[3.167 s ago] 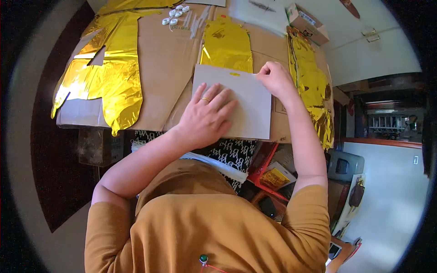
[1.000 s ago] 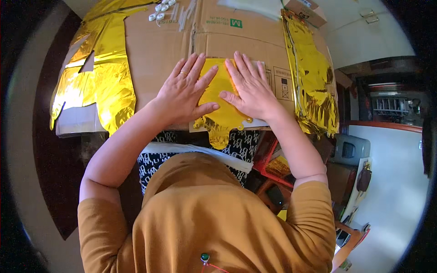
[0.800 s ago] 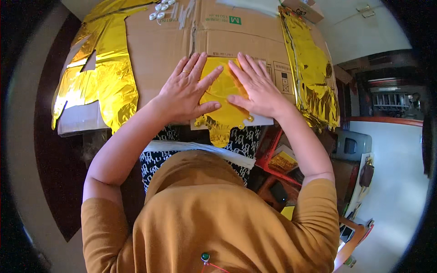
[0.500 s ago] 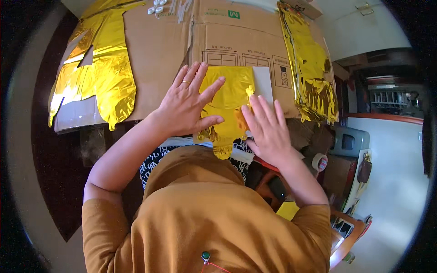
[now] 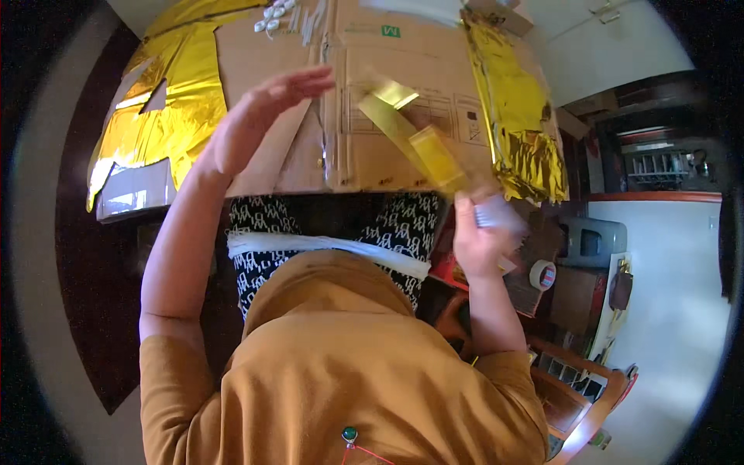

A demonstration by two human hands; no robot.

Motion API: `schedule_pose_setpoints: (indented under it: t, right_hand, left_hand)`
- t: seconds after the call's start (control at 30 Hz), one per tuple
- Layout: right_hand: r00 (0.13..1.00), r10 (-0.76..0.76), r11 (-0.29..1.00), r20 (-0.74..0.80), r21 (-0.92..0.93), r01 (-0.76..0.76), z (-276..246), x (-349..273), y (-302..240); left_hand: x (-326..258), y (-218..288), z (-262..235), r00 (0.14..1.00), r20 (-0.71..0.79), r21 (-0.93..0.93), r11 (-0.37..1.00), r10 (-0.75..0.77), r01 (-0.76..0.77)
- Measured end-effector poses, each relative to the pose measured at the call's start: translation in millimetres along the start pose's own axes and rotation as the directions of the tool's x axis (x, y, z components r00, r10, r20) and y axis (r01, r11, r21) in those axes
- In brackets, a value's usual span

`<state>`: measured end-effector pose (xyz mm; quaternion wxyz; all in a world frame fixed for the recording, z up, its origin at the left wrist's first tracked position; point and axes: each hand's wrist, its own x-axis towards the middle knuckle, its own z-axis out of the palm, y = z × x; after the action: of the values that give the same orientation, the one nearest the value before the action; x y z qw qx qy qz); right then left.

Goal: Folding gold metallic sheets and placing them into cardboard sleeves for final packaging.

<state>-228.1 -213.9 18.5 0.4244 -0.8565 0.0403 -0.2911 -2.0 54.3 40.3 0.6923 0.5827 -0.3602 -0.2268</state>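
My right hand (image 5: 479, 236) grips a flat gold foil piece (image 5: 422, 143) with a white card backing at its lower end and lifts it edge-on off the brown cardboard sheet (image 5: 364, 132). The gold piece slants up and left from the hand. My left hand (image 5: 260, 116) hovers open above the cardboard, fingers spread, touching nothing. Both forearms come up from my orange shirt at the lower edge.
Gold foil sheets lie at the left (image 5: 167, 108) and right (image 5: 515, 108) of the cardboard. Small white pieces (image 5: 273, 14) sit at the top edge. A white roll (image 5: 325, 246) rests across my patterned lap. A tape roll (image 5: 542, 273) and boxes stand at the right.
Both hands had been pressing the gold piece flat on the cardboard. Now the right hand has picked it up and tilted it edge-on, and the left hand has lifted off.
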Motion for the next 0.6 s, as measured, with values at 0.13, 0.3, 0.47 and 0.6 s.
schedule_pose_setpoints:
  t: [0.13,0.3,0.47,0.6]
  right_hand:
    - [0.871,0.473,0.35,0.135,0.878,-0.326,-1.4,16.4,-5.4]
    - [0.675,0.539,-0.194,0.503,0.854,-0.482,47.7,3.3,-1.5]
    - [0.582,0.65,-0.227,0.489,0.855,-0.465,81.3,-12.5,-2.2]
    - [0.628,0.666,-0.075,0.403,0.873,-0.482,86.4,-12.5,-11.8]
  left_hand:
    - [35.3,17.9,9.8,0.997,0.035,0.077,0.994,-0.074,0.071]
    - [42.8,7.4,31.7,0.917,-0.162,0.3,0.868,-0.364,0.397]
    - [29.4,-18.1,36.9,0.958,-0.228,0.639,0.717,-0.171,0.28]
    - [21.9,-13.5,57.2,0.991,-0.128,0.877,0.47,0.03,0.099]
